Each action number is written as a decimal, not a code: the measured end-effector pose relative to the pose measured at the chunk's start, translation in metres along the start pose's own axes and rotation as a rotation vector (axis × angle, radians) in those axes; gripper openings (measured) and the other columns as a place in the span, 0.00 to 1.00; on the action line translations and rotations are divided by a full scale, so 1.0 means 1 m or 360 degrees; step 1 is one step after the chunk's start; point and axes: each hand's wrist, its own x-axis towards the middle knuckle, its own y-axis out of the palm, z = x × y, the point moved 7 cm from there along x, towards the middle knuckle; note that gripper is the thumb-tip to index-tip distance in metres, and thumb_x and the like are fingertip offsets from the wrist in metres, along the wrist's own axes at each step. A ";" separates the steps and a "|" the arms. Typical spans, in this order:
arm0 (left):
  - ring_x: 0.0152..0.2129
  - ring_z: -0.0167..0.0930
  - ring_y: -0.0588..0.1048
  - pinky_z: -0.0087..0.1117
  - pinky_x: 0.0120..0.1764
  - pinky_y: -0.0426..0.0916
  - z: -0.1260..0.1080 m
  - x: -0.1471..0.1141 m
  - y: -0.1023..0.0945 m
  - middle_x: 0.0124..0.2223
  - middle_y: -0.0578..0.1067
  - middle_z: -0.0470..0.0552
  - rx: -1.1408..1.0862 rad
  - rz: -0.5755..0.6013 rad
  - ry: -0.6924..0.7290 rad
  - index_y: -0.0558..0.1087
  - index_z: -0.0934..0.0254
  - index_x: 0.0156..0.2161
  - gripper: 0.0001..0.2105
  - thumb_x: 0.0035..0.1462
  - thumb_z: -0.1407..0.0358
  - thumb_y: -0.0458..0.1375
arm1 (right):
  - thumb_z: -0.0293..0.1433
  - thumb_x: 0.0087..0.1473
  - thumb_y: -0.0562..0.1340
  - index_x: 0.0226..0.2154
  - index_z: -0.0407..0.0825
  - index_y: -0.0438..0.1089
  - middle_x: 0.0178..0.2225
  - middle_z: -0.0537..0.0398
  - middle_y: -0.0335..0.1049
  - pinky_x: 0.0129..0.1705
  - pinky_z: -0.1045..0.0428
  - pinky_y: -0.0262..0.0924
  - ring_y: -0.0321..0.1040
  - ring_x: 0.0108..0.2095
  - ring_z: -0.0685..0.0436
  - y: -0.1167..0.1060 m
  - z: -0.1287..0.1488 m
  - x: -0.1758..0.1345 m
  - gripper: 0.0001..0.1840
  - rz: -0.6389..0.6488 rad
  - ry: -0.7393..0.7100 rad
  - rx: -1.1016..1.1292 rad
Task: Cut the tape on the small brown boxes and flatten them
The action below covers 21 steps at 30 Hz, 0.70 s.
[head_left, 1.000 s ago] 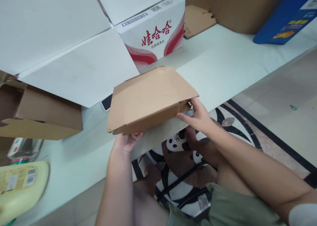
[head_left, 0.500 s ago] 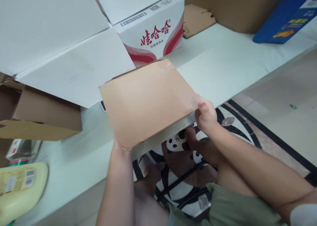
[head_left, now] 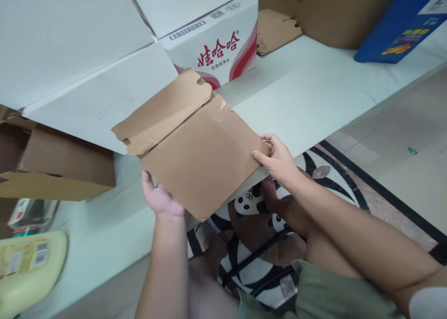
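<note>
A plain brown cardboard box [head_left: 202, 156] is tilted between my hands over the table's front edge, with its broad face towards me. One notched flap [head_left: 164, 111] stands out at its far left side. My right hand [head_left: 275, 156] grips the right corner, thumb on the top face and fingers around the edge. Below the left side, my left hand [head_left: 161, 199] supports the box palm up; its thumb is raised and its other fingers are hidden under the cardboard. How deep the box is, I cannot tell.
Behind stands a white and red water carton [head_left: 216, 49] beside large white boxes [head_left: 70, 44]. An open brown box [head_left: 70, 156] and a pale yellow bottle [head_left: 31, 268] are on the left. A blue container [head_left: 401, 30] stands at back right. A panda-patterned floor lies below.
The box has turned and shifted left, and its notched flap now shows. My left hand has moved up and left along its edge; my right thumb now lies on the top face.
</note>
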 end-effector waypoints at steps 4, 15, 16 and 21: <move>0.33 0.36 0.82 0.38 0.45 0.79 0.002 -0.003 -0.004 0.37 0.83 0.52 0.0136 -0.0175 -0.0059 0.79 0.62 0.43 0.12 0.56 0.58 0.64 | 0.43 0.45 0.70 0.44 0.55 0.63 0.38 0.56 0.73 0.36 0.48 0.67 0.72 0.35 0.44 -0.003 0.009 -0.002 0.26 -0.0085 -0.0052 0.0123; 0.35 0.36 0.82 0.37 0.46 0.77 0.010 -0.010 0.007 0.37 0.83 0.50 0.0120 -0.0126 -0.0072 0.78 0.62 0.40 0.12 0.50 0.62 0.67 | 0.48 0.40 0.73 0.23 0.49 0.67 0.12 0.61 0.64 0.15 0.57 0.49 0.57 0.12 0.54 0.036 -0.005 -0.023 0.23 0.0271 0.0381 0.0428; 0.37 0.36 0.82 0.37 0.47 0.76 0.007 -0.010 0.009 0.37 0.83 0.51 0.0084 -0.0089 -0.0048 0.78 0.62 0.40 0.13 0.50 0.60 0.66 | 0.46 0.37 0.73 0.22 0.49 0.66 0.12 0.62 0.63 0.14 0.58 0.49 0.56 0.12 0.55 0.034 -0.004 -0.023 0.22 0.0181 0.0395 0.0489; 0.30 0.31 0.80 0.32 0.35 0.75 -0.005 -0.013 0.010 0.34 0.80 0.49 -0.0195 -0.0037 -0.0146 0.75 0.62 0.38 0.11 0.53 0.58 0.59 | 0.40 0.33 0.74 0.20 0.50 0.62 0.11 0.68 0.58 0.12 0.60 0.49 0.52 0.10 0.57 0.021 0.007 -0.024 0.21 -0.0235 0.0342 0.0663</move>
